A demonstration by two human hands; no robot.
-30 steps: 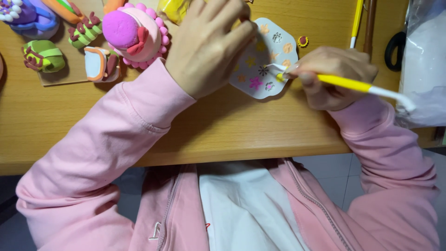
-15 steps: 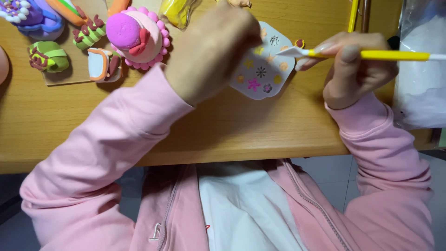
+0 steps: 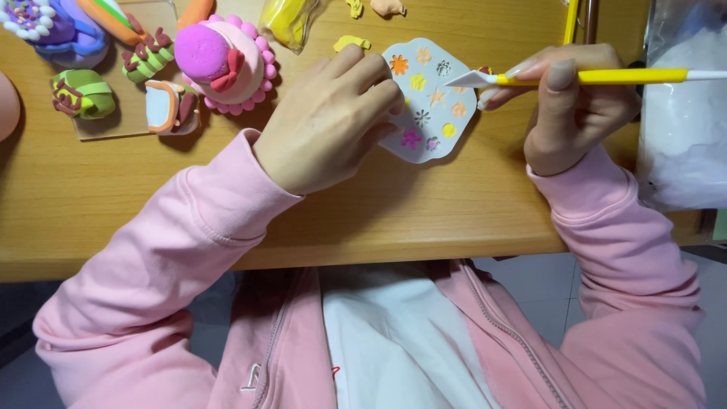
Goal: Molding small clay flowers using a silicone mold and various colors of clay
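Note:
A pale blue mould sheet [image 3: 435, 106] with small coloured flower and star shapes lies on the wooden table [image 3: 151, 220]. My left hand [image 3: 329, 117] rests on its left edge, fingers curled over it and pressing it down. My right hand [image 3: 572, 102] holds a yellow modelling tool [image 3: 606, 76] level, its white blade tip just above the sheet's right side. Both arms wear pink sleeves.
Several clay models stand at the back left: a pink round cake [image 3: 223, 64], a green piece [image 3: 83, 92], an orange and white piece [image 3: 170, 106] on a clear board. A yellow clay packet [image 3: 288, 19] and a white plastic bag [image 3: 681, 129] sit near.
My right hand has lifted the tool's tip off the mould sheet and turned the tool level. My left hand has shifted left, uncovering more of the sheet.

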